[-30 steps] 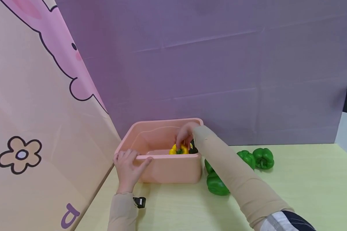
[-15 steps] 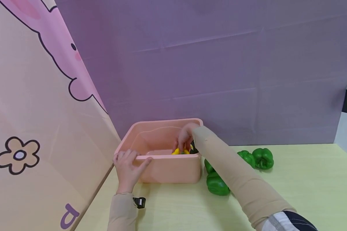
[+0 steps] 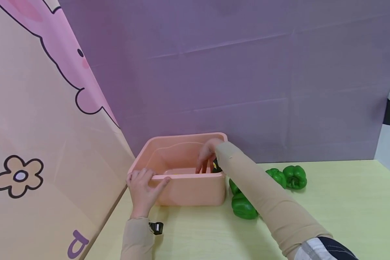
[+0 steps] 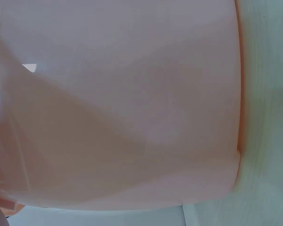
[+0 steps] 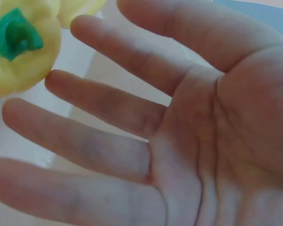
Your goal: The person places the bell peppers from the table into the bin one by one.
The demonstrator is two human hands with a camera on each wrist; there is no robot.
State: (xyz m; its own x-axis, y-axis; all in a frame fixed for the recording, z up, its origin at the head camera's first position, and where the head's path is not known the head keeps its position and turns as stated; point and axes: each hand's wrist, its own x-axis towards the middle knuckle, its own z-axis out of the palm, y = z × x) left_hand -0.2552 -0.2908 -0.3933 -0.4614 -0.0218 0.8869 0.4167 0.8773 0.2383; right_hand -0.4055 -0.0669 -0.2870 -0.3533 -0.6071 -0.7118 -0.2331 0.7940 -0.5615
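A pink plastic bin (image 3: 191,189) stands on the table against the purple backdrop. My left hand (image 3: 145,189) grips its near rim at the left corner, fingers hooked over the edge and thumb along the front. Inside the bin, towards the right end, is my right hand (image 3: 208,153). In the right wrist view its fingers (image 5: 89,103) are extended and spread, with nothing in them. Just beyond the fingertips lies a yellow bell pepper (image 5: 40,61) with a green stem, and part of a second yellow pepper (image 5: 80,9) shows behind it. The near wall mostly hides them in the head view.
Several green bell peppers (image 3: 243,206) lie on the pale table (image 3: 341,202) right of the bin, partly covered by the right forearm. The purple backdrop (image 3: 214,72) rises behind the bin. A patterned side panel (image 3: 68,173) borders the left.
My right hand has lowered the yellow pepper into the bin and let go; the pepper has dropped out of sight behind the near wall. The left hand stays on the rim.
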